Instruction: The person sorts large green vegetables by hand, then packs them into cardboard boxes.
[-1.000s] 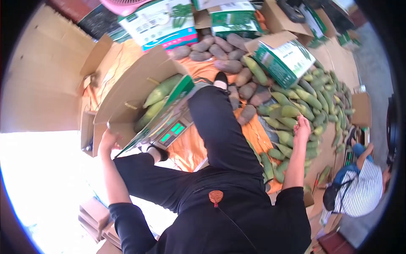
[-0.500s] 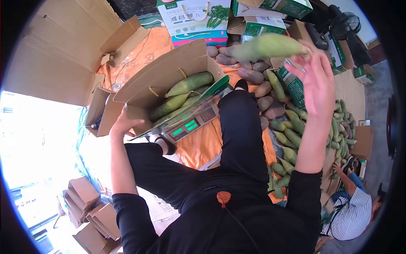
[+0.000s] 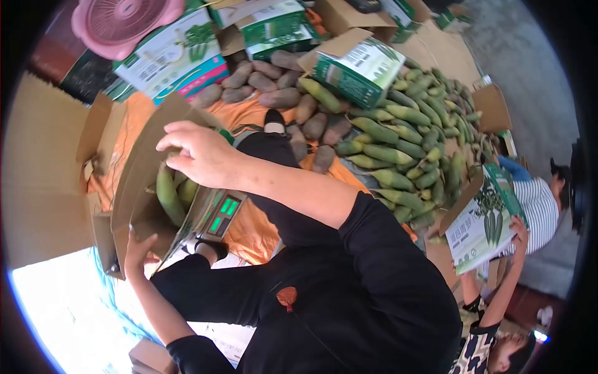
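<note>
My left hand grips the near end of an open cardboard box, its thumb apart from the fingers. Inside the box, a green radish stands out among others. My right hand is over the box, its fingers bent round the upper end of this radish; the hold is partly hidden. Beneath the box sits a scale with lit green digits.
A pile of green radishes and several reddish-brown tubers lie ahead and right. Printed cartons and a pink basket stand beyond. At right, a co-worker's hand holds a printed carton; another person wears a striped shirt.
My right hand has come from the right, where it had a green radish in the air, to above the box. My left hand stays at the box. The view has turned right.
</note>
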`<state>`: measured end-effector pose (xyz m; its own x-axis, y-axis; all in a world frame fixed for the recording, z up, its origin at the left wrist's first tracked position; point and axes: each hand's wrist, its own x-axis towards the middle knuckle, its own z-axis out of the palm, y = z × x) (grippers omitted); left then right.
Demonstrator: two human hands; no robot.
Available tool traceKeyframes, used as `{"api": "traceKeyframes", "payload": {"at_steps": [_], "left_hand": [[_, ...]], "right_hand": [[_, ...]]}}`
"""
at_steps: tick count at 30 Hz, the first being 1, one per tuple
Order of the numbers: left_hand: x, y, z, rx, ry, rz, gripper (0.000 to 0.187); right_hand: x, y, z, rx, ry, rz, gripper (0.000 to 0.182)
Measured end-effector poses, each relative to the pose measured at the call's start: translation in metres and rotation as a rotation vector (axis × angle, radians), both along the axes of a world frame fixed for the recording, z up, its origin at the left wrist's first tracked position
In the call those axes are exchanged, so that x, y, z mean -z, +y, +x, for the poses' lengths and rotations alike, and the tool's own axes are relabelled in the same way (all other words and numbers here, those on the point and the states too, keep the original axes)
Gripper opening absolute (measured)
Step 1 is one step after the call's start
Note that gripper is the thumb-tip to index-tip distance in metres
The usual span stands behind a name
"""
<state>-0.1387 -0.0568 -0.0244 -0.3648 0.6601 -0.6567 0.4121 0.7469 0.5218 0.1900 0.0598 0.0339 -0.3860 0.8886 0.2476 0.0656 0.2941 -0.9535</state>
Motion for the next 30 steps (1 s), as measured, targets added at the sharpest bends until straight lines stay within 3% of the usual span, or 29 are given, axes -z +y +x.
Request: {"api": "traceKeyframes", "payload": {"at_steps": [4, 9, 12, 19, 22, 25, 27, 30], "left_hand": [[0.018, 0.004, -0.014, 0.071, 0.059, 0.033, 0.088], [-0.001, 0.005, 0.004, 0.048, 0.110, -0.045, 0.081], [0.040, -0.004, -0.033, 0.077, 0.132, 0.154, 0.078], [0.025, 0.003, -0.018, 0.000, 0.124, 0.006, 0.082], [0.029, 0.002, -0.023, -0.076, 0.110, 0.024, 0.078], [0.024, 0.004, -0.021, -0.046, 0.077, 0.007, 0.061], [0.023, 0.005, -0.018, -0.099, 0.027, 0.019, 0.045], [0.014, 0.007, -0.006, -0.093, 0.077, 0.004, 0.036]], "right_hand": [[0.003, 0.005, 0.061, 0.258, 0.209, 0.146, 0.013], [0.078, -0.003, 0.134, 0.373, 0.248, -0.252, 0.014], [0.136, -0.024, 0.174, 0.531, -0.051, -0.284, 0.013], [0.286, -0.101, 0.264, 0.686, -0.502, -0.564, 0.016], [0.304, -0.122, 0.296, 0.748, -0.697, -0.666, 0.018], [0.295, -0.124, 0.321, 0.824, -0.876, -0.765, 0.016], [0.302, -0.121, 0.344, 0.819, -1.015, -0.722, 0.020], [0.298, -0.106, 0.362, 0.795, -1.233, -0.631, 0.023]]}}
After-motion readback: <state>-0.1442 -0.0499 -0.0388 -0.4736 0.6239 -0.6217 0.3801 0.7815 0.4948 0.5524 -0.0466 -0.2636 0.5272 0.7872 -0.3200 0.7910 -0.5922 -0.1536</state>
